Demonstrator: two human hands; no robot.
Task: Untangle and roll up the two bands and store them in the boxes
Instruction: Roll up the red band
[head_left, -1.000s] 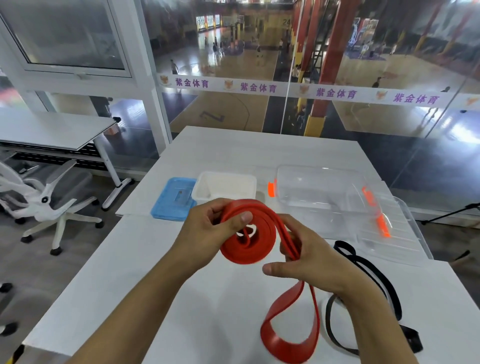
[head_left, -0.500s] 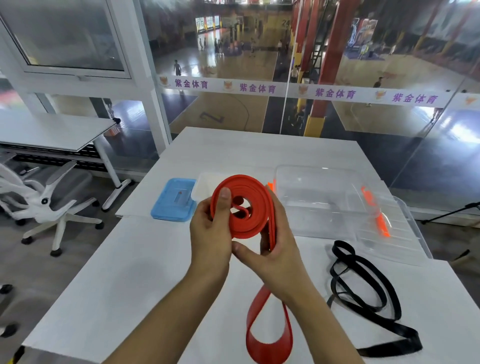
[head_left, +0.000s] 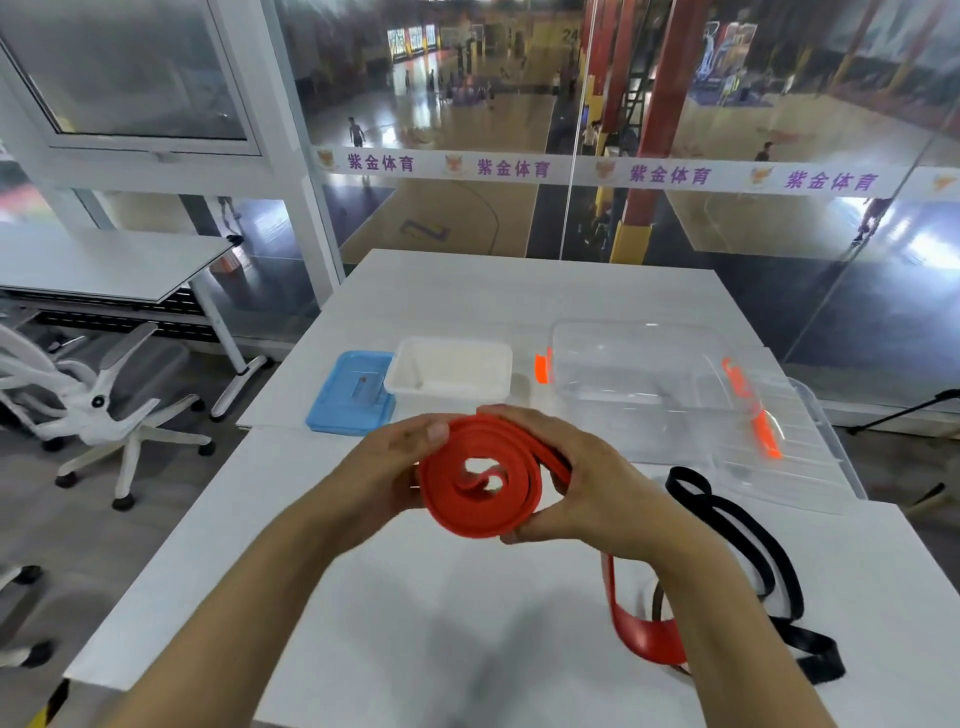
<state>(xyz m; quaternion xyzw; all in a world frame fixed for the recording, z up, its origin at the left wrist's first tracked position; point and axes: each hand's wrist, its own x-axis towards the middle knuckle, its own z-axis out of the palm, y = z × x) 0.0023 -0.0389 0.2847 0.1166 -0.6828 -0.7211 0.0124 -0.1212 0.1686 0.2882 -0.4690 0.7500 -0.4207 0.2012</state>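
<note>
A red band (head_left: 483, 488) is partly rolled into a flat coil that I hold above the white table (head_left: 415, 597). My left hand (head_left: 384, 467) grips the coil's left side with the thumb on top. My right hand (head_left: 576, 488) curls round its right side. The band's loose tail hangs under my right forearm and ends in a loop near the table. A black band (head_left: 748, 551) lies unrolled on the table to the right. Behind the coil stand a small white box (head_left: 449, 371) and a large clear box (head_left: 639, 379) with orange clips.
A blue lid (head_left: 350, 395) lies left of the white box. The clear box's lid (head_left: 789, 457) lies beside it on the right. A white office chair (head_left: 93, 405) stands on the floor to the left. A glass wall rises beyond the table's far edge.
The coil has tipped from upright to nearly flat and gained another turn. The hanging red tail is shorter and has swung right, under my right forearm.
</note>
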